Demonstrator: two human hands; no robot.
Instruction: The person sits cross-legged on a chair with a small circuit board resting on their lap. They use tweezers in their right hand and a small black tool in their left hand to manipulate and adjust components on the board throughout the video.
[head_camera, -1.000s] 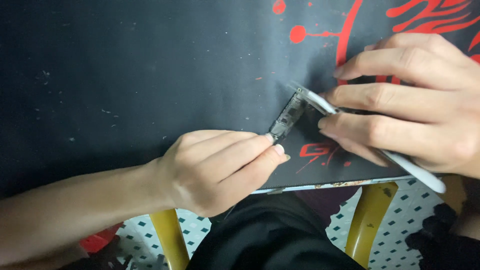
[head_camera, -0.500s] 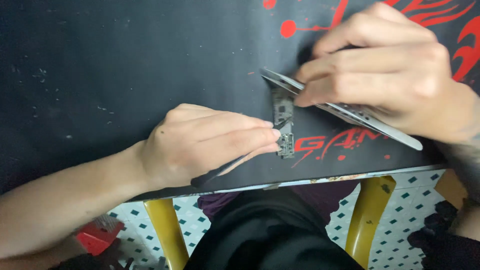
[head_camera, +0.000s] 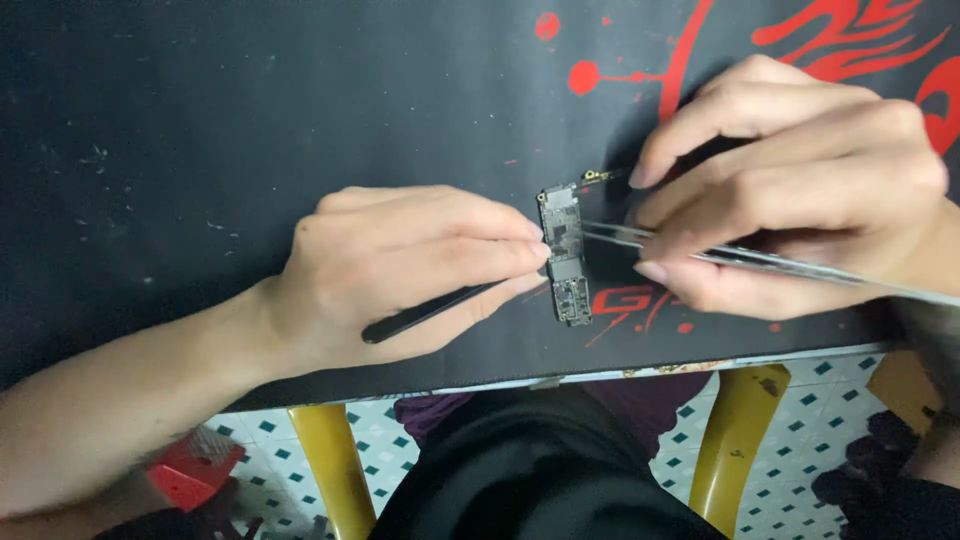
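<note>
Leaning over the counter (head_camera: 200, 120), I have a wide black mat with red flame-like artwork and red splashes (head_camera: 840, 40) across its far right corner spread under everything; I judge it is there to keep small parts from sliding. The red design also runs under my hands near the front edge, partly hidden. Below the edge stand yellow legs (head_camera: 735, 430) on a white floor patterned with teal diamonds, and a small red object (head_camera: 195, 465) lies low on the left.

My left hand (head_camera: 400, 265) lies flat on the mat, its grip closed around a thin black tool (head_camera: 430, 312) that runs back under the palm, while the fingertips press against the left edge of the board to steady it. My right hand (head_camera: 790, 190) comes in from the right, its grip pinched narrow on silver tweezers (head_camera: 720, 252) whose tips reach the board's middle.

The small circuit board (head_camera: 565, 255), long and narrow, lies on the mat between both hands, close to the front edge. A tiny gold-toned piece (head_camera: 597, 176) sits just beyond its top end, near my right forefinger.
</note>
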